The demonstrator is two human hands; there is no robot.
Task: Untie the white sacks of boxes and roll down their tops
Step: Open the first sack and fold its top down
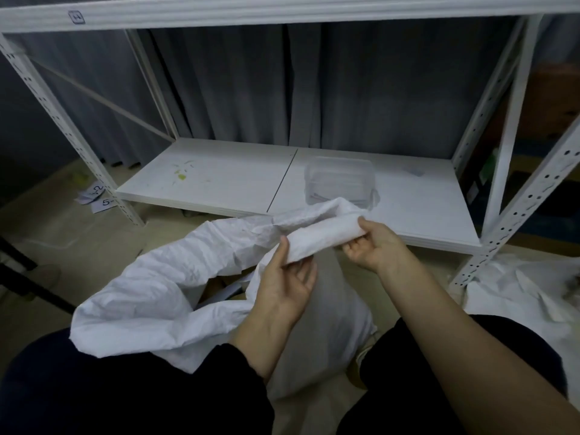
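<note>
A white woven sack (150, 296) stands on the floor between my knees, its mouth open. Its top edge is rolled into a thick band (320, 237) along the far side. My left hand (287, 277) grips the left part of that rolled band, thumb on top and fingers beneath. My right hand (373, 243) pinches the band's right end. Brown cardboard (219, 285) shows inside the opening, mostly hidden by the sack cloth.
A white metal shelf rack (207, 180) stands just ahead, with a clear plastic box (340, 180) on its low board. A second white sack (527, 296) lies at the right by the rack's post (514, 215). Paper labels (94, 197) lie on the floor at left.
</note>
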